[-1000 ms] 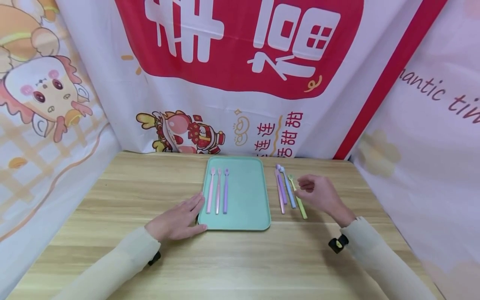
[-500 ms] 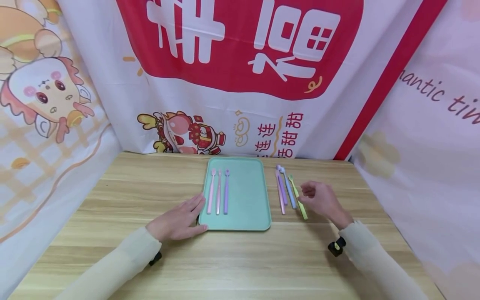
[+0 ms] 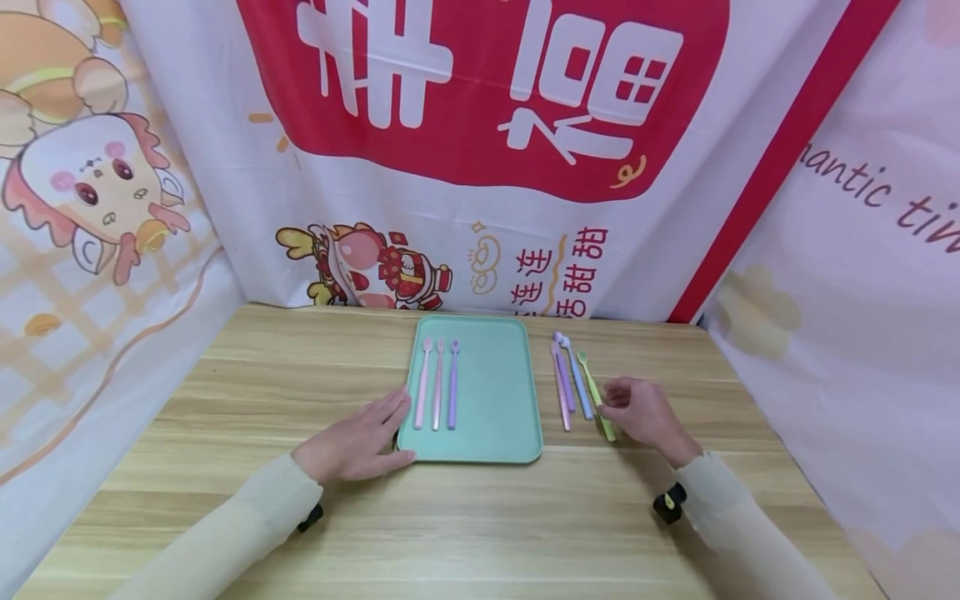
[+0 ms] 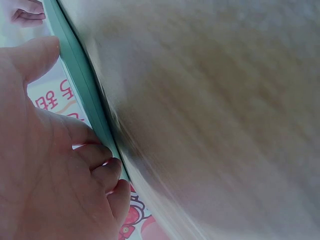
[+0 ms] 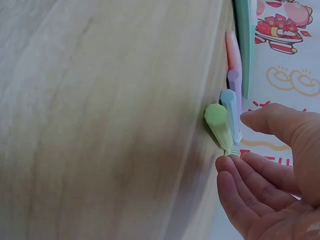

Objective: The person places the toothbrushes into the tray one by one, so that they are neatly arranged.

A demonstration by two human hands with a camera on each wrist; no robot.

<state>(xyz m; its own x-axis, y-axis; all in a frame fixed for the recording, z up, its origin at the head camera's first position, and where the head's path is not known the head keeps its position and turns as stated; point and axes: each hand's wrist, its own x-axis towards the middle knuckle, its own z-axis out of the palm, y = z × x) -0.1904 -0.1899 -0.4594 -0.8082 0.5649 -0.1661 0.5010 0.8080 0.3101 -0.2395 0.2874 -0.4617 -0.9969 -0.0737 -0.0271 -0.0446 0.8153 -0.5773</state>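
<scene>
My left hand [image 3: 356, 437] rests with straight fingers on the left rim and near corner of a mint-green tray [image 3: 495, 392]. Two pink toothbrushes [image 3: 422, 387] and a purple toothbrush [image 3: 453, 387] lie side by side in the tray's left half. Right of the tray, a green toothbrush [image 3: 592, 387] lies on the table beside my right hand [image 3: 639, 410]. In the right wrist view the thumb and fingers stand apart near the green toothbrush [image 5: 217, 117], not closed on it. Farther left lie a blue toothbrush [image 3: 578, 383], a purple toothbrush [image 3: 566, 383] and a pink toothbrush [image 3: 562, 404], close together.
The wooden table [image 3: 480, 525] stretches around the tray toward the front. A printed cloth [image 3: 480, 175] hangs along the back edge, with more cloth at both sides. A black wrist strap [image 3: 670, 502] shows below my right sleeve.
My right hand has come lower and toward the near end of the green toothbrush. The left hand, tray and toothbrushes keep their places.
</scene>
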